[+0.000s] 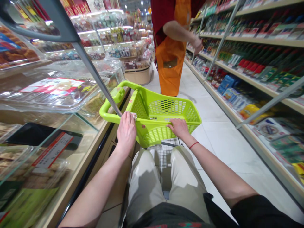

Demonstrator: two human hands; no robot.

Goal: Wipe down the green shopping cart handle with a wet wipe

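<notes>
A bright green plastic shopping basket with perforated walls is in front of my knees, and nothing shows inside it. My left hand is closed on its near left rim. A crumpled white tissue or cloth sticks out from under those fingers. Beside that hand a grey pole handle rises to a loop at the upper left; its lower end meets the basket by my fingers. My right hand has its fingers hooked over the near rim, thumb toward the left.
A co-worker in an orange apron stands just beyond the basket, in the aisle. On my left runs a glass-fronted counter with packaged food. Stocked shelves line the right side. Pale floor tiles lie between.
</notes>
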